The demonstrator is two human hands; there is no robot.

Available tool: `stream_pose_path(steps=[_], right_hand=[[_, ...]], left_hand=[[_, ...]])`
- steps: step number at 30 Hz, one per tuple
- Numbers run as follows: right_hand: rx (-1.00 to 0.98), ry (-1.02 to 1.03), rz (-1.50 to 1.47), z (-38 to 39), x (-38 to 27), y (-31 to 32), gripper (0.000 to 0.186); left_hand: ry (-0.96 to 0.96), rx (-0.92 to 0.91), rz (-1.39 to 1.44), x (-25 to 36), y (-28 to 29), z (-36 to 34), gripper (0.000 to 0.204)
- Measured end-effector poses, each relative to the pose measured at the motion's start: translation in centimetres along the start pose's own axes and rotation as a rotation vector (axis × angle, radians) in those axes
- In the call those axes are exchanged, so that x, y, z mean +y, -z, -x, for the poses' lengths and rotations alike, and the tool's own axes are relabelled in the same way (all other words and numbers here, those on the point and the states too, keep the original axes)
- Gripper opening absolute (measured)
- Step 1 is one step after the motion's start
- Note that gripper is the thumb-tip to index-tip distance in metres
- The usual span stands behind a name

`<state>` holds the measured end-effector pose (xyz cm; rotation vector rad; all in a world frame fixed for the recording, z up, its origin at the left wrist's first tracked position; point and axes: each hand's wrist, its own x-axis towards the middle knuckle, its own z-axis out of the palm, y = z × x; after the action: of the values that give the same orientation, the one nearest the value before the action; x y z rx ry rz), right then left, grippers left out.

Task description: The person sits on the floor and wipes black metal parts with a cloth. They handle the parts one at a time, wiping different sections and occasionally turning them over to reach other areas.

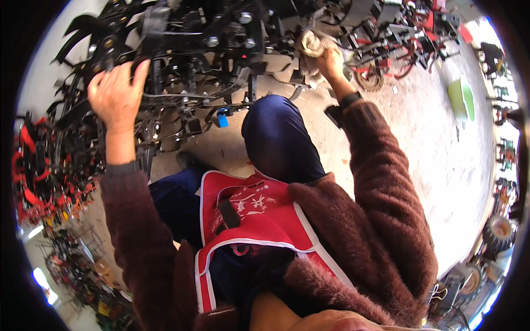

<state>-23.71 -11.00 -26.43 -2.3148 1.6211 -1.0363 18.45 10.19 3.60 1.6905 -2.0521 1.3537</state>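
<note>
My left hand (pixel 116 94) is at the upper left, fingers bent over a black metal part (pixel 149 33) of a dense assembly of curved blades, bolts and bars (pixel 215 41). My right hand (pixel 331 63) is closed on a crumpled beige cloth (pixel 312 44), held up against the right end of that black metalwork. A small blue piece (pixel 223 118) sits low among the bars, just left of my raised knee (pixel 276 132).
Red and black metal implements (pixel 400 38) lie at the upper right, more (pixel 30 171) along the left. A green basin (pixel 461 99) stands on the concrete floor (pixel 425 154) to the right. Tractor tyres (pixel 499 240) and machinery line the far right edge.
</note>
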Motion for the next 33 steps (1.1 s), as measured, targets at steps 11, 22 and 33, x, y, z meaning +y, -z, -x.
stream_pose_path(steps=[11, 22, 33], right_hand=[[-0.225, -0.165, 0.105, -6.9, -0.5, -3.1, 0.032], [-0.548, -0.202, 0.321, -8.6, -1.7, -4.0, 0.051], [-0.280, -0.042, -0.107, -2.9, -0.9, -1.9, 0.031]], left_hand=[[-0.071, -0.014, -0.140, -0.5, -1.3, 0.5, 0.030], [-0.036, -0.023, -0.106, -0.6, -1.5, 0.5, 0.029], [-0.012, -0.019, -0.085, 0.0, -0.8, 0.2, 0.024]])
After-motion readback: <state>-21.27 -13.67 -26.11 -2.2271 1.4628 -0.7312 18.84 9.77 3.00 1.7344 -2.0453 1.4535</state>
